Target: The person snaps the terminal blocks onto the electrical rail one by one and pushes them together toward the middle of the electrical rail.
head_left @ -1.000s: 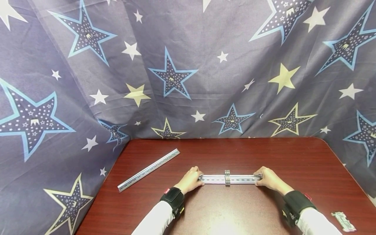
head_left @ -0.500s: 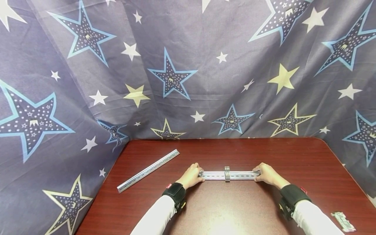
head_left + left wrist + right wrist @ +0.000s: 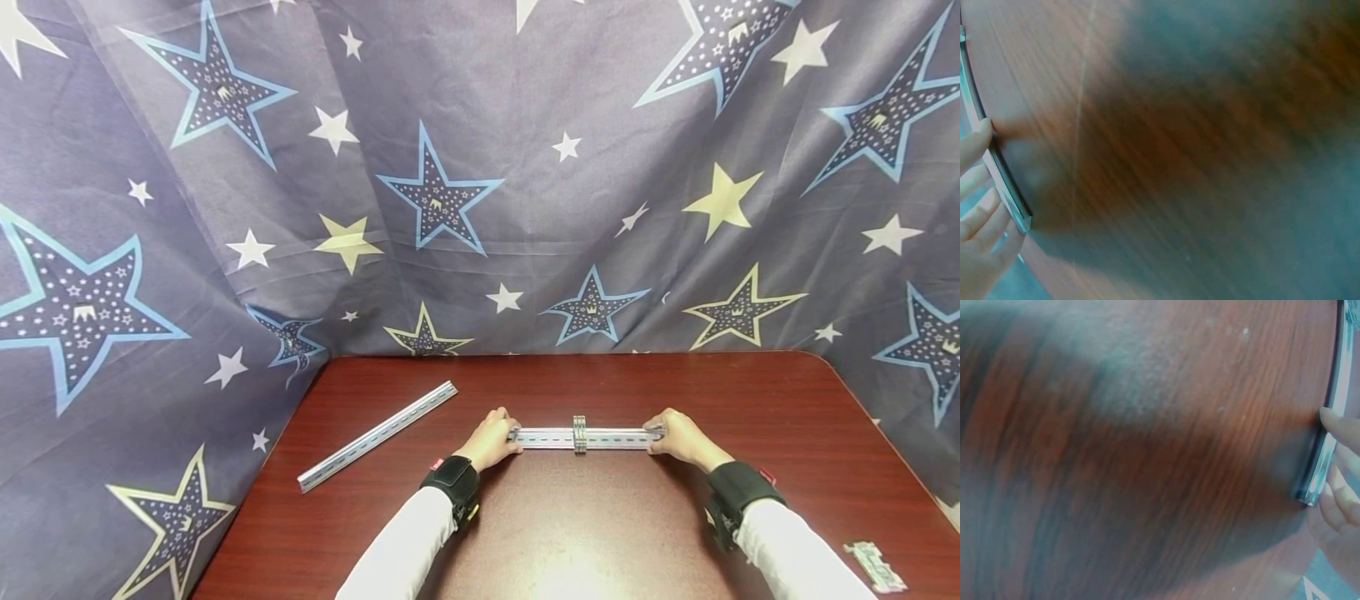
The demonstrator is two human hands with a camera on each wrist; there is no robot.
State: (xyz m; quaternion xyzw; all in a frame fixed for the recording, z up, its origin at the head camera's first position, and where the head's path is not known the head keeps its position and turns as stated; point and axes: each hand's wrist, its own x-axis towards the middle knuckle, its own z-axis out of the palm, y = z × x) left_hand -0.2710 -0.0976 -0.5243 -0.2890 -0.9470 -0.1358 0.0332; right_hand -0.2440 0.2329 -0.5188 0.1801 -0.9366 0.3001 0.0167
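A slotted metal DIN rail lies crosswise between my two hands in the head view. Near its middle sits a small cluster of thin upright grey pieces, side by side. My left hand grips the rail's left end, thumb on the near edge and fingers on the far side. At the opposite end my right hand grips it the same way, its thumb against the near edge in the right wrist view.
Another slotted DIN rail lies slanted on the left of the red-brown wooden table. A small pale green and white piece lies near the front right. A star-patterned cloth hangs behind and beside the table.
Both hands have moved the held DIN rail away from the body, toward the table's back, with the grey pieces on it. The slanted rail and the pale green piece stay put.
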